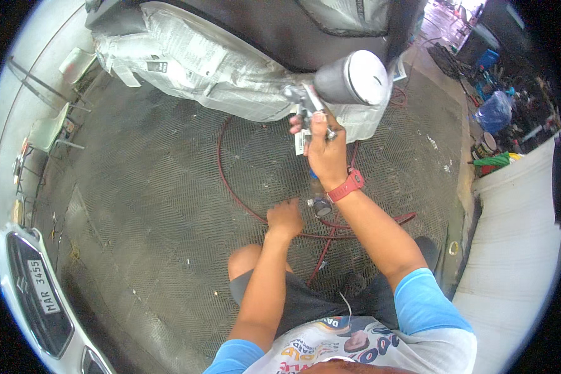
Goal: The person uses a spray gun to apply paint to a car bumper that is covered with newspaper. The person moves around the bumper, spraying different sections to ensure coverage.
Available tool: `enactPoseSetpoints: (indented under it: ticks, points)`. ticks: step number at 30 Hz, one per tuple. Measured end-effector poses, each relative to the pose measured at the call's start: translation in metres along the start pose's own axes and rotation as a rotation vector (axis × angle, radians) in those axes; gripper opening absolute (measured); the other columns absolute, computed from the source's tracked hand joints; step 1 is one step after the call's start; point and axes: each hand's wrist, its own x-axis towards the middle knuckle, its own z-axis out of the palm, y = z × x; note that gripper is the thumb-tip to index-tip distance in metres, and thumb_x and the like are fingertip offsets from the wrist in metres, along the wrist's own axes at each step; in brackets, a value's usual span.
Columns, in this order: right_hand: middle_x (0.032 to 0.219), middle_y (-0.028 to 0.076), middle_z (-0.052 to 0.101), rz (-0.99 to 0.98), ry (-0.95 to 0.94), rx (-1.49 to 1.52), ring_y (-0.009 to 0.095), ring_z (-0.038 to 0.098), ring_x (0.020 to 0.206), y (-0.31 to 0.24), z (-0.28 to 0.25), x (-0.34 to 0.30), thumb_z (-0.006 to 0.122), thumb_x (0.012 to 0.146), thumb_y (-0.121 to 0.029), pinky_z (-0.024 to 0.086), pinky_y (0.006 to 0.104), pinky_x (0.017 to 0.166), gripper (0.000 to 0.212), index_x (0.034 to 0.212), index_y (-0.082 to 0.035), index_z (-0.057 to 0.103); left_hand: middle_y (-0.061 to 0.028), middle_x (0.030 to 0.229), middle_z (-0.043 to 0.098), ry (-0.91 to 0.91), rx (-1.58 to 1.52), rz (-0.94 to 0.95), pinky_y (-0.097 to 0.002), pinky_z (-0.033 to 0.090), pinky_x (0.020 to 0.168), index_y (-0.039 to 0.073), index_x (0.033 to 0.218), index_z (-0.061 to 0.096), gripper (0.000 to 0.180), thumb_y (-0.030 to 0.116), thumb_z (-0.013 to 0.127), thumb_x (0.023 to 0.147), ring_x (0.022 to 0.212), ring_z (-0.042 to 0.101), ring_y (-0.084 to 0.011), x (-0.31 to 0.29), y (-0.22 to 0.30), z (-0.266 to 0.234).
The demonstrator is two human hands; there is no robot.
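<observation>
My right hand (323,140) is wrapped round the handle of a spray gun (306,100) in front of the masked panel. The gun's grey paint cup (341,82) has a white lid and tilts to the right. Below the hand is a small air filter fitting (320,202) with a round gauge. My left hand (285,218) is curled closed near my knee, where a red air hose (226,181) passes by it; its fingers mostly face away, so anything inside is hidden. Newspaper masking (199,71) covers the lower part of a dark grey car body panel (249,31).
Ridged matting (149,162) covers the floor, with loops of red hose around my hands. A white car (28,280) stands at lower left, below pale green chairs (48,129). On the right are a white panel (511,230) and clutter with a blue plastic bag (493,112).
</observation>
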Motion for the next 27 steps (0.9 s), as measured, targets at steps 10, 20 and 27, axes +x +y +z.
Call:
enactPoseSetpoints:
  ticks: [10,20,27]
  points:
    - [0.096,0.008,0.076,0.264,0.055,0.013,0.01,0.07,0.077,-0.11,0.081,0.062,0.044,0.115,-0.041,0.05,0.0238,0.047,0.051,0.144,-0.002,0.059,-0.0174,0.12,0.071,0.032,-0.143,-0.273,-0.051,0.051,0.103,0.005,0.121,0.068,0.04,0.021,0.075,0.085,0.119,0.065,-0.0384,-0.134,0.041,-0.067]
    - [0.093,0.009,0.075,0.508,-0.071,0.019,0.013,0.073,0.076,-0.237,0.143,0.149,0.042,0.115,-0.045,0.05,0.0249,0.047,0.051,0.119,-0.001,0.068,-0.0261,0.134,0.067,0.059,-0.701,-0.817,-0.0508,0.047,0.109,0.004,0.134,0.066,0.048,0.041,0.056,0.105,0.127,0.061,-0.0448,-0.395,-0.04,-0.164]
    - [0.089,0.009,0.076,0.361,0.382,-0.287,0.015,0.07,0.069,-0.291,0.101,0.157,0.037,0.115,-0.047,0.049,0.027,0.047,0.057,0.107,-0.001,0.07,-0.0257,0.142,0.063,-0.515,-0.626,-1.074,-0.0482,0.043,0.113,-0.001,0.135,0.066,0.064,0.053,0.043,0.109,0.134,0.058,-0.0437,-0.582,-0.136,-0.119]
